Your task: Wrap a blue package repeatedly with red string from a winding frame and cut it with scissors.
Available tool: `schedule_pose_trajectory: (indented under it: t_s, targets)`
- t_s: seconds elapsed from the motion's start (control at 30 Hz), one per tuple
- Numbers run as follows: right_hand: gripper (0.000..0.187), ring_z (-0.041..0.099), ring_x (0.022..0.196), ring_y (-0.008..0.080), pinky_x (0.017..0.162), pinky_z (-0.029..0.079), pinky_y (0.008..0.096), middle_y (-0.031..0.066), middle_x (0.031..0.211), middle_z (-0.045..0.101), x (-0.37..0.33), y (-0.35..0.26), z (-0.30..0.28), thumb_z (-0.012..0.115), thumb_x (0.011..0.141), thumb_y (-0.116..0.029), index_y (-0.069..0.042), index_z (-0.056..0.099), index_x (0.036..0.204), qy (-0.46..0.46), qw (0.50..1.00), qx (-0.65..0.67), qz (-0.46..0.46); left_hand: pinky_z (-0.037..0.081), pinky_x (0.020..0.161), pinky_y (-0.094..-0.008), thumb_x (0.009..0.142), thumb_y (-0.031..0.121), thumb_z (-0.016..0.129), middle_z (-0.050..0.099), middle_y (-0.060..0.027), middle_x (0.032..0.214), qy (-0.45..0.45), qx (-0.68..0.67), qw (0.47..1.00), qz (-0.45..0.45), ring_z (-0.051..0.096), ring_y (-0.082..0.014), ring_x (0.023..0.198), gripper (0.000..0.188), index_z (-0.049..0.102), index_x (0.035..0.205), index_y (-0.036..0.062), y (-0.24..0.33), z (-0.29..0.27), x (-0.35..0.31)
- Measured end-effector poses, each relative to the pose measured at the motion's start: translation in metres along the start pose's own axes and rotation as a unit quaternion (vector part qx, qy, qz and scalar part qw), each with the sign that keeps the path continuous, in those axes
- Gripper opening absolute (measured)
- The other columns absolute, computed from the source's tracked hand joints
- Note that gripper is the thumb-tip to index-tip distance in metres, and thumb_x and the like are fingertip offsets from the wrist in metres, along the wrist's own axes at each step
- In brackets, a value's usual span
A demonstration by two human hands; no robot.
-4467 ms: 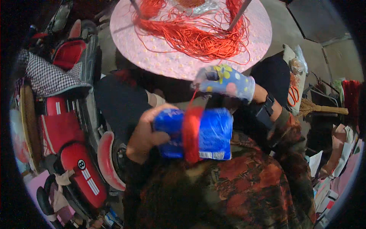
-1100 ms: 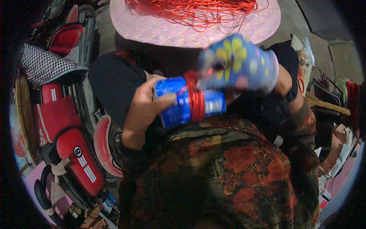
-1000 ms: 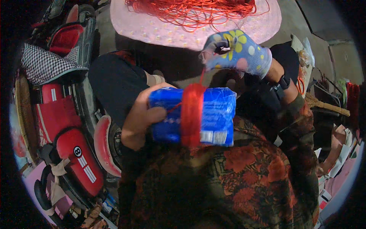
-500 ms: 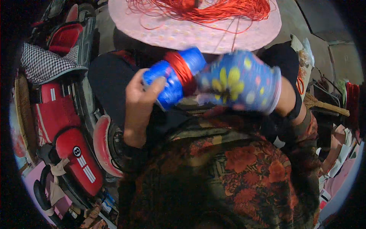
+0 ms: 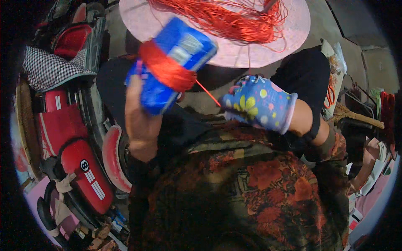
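My bare left hand (image 5: 141, 115) is wrapped round a blue plastic packet (image 5: 190, 42), which is tilted and slightly blurred. Around the packet's middle runs a thick band of red cord (image 5: 165, 67). From that band a taut strand (image 5: 208, 93) leads to my right hand (image 5: 257, 102), which wears a blue glove with yellow flowers and dots. The gloved fingers are closed on the strand. Beyond my hands, a loose hank of red cord (image 5: 238, 27) lies on a round pink tabletop (image 5: 297, 29). A thin line of cord hangs over its near edge toward the glove.
On the left stand a red and black ride-on vehicle (image 5: 86, 175) and a black-and-white checked cloth (image 5: 54, 69). To the right are orange-handled scissors (image 5: 330, 96), a straw hand broom (image 5: 358, 117) and scraps of cloth and paper (image 5: 370, 163). My knees flank the space below the tabletop.
The packet has swung up and turned in my left hand, showing a broader face. My gloved hand has drawn slightly down, apart from the packet. The hank on the tabletop has shifted nearer.
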State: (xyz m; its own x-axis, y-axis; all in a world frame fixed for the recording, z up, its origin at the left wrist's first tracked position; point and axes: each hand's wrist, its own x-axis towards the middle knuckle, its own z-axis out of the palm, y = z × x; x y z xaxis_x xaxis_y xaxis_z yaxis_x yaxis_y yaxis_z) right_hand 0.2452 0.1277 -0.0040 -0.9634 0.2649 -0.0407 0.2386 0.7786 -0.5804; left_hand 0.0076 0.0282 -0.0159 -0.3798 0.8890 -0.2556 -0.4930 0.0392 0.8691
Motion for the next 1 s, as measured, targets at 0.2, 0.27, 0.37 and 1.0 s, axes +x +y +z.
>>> schedule_pose_trajectory:
  t_s: [0.2, 0.27, 0.37, 1.0]
  targets:
    - [0.018, 0.06, 0.063, 0.0184, 0.06, 0.046, 0.0292, 0.0053, 0.069, 0.062, 0.014, 0.004, -0.053, 0.077, 0.077, -0.019, -0.008, 0.063, 0.077, 0.024, 0.991, 0.129, -0.005, 0.049, 0.076, -0.0259, 0.081, 0.025, 0.07, 0.062, -0.0035, 0.091, -0.174, 0.231, 0.946, -0.146, 0.059, -0.0086, 0.081, 0.041, 0.058, 0.112, 0.0008, -0.001, 0.002, 0.002]
    - [0.02, 0.057, 0.064, 0.0124, 0.061, 0.045, 0.027, 0.0026, 0.069, 0.062, 0.021, 0.02, -0.044, 0.079, 0.075, -0.017, -0.005, 0.062, 0.076, 0.037, 0.96, 0.274, 0.034, 0.048, 0.075, -0.0246, 0.078, 0.025, 0.072, 0.062, -0.0022, 0.089, -0.237, 0.187, 0.926, -0.228, 0.059, -0.0079, 0.081, 0.041, 0.059, 0.109, 0.001, 0.006, 0.007, -0.002]
    - [0.019, 0.059, 0.073, 0.0106, 0.067, 0.047, 0.0276, 0.003, 0.079, 0.064, 0.018, 0.05, -0.023, 0.071, 0.083, -0.022, -0.004, 0.064, 0.082, 0.06, 0.949, 0.305, 0.044, 0.048, 0.076, -0.0244, 0.077, 0.025, 0.072, 0.063, -0.0027, 0.093, -0.33, 0.139, 0.899, -0.253, 0.059, -0.01, 0.085, 0.043, 0.059, 0.11, 0.0006, 0.008, -0.003, -0.001]
    - [0.024, 0.061, 0.073, 0.01, 0.069, 0.048, 0.0262, 0.0037, 0.08, 0.067, 0.012, 0.052, -0.011, 0.063, 0.09, -0.03, -0.005, 0.067, 0.092, 0.103, 0.953, 0.275, 0.066, 0.05, 0.086, -0.0322, 0.081, 0.027, 0.069, 0.062, -0.0068, 0.11, -0.208, 0.049, 0.958, -0.19, 0.061, -0.0153, 0.097, 0.05, 0.052, 0.12, 0.0002, -0.002, -0.009, -0.009]
